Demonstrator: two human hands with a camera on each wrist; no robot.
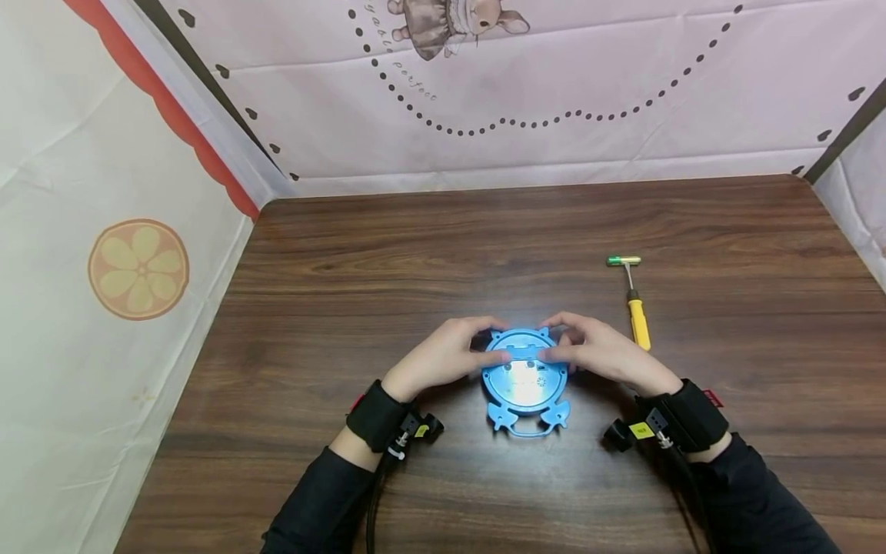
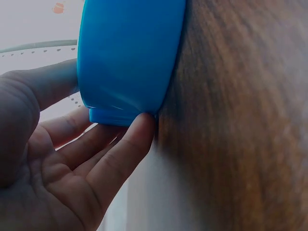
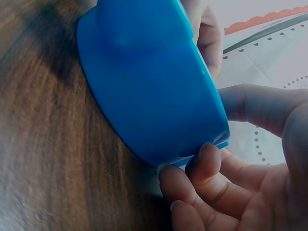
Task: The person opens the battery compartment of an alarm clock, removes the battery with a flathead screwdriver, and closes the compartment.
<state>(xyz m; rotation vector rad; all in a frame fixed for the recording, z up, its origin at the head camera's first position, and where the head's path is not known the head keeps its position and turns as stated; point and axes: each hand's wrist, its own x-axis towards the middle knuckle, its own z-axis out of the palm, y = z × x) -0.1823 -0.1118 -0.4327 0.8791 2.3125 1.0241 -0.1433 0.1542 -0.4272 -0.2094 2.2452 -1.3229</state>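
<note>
My left hand (image 1: 443, 358) sits just left of centre in the head view, its fingers curled around the left edge of the one blue clock-shaped case (image 1: 526, 381); the left wrist view shows the fingertips (image 2: 137, 132) against its lower rim and the thumb on its side, so I count it as grasping. The case lies flat on the wooden table (image 1: 346, 254), near the middle of the frame, back side up, with two small feet at its lower edge and a glare spot on its face. My right hand (image 1: 602, 354) grips the opposite edge in the same way, fingers curled under the rim (image 3: 207, 163) and thumb over the top. Further right, in the centre-right of the frame, I see one yellow-handled screwdriver (image 1: 638, 319) and, touching its tip, one green battery (image 1: 623, 261). Both lie well apart from the hands.
</note>
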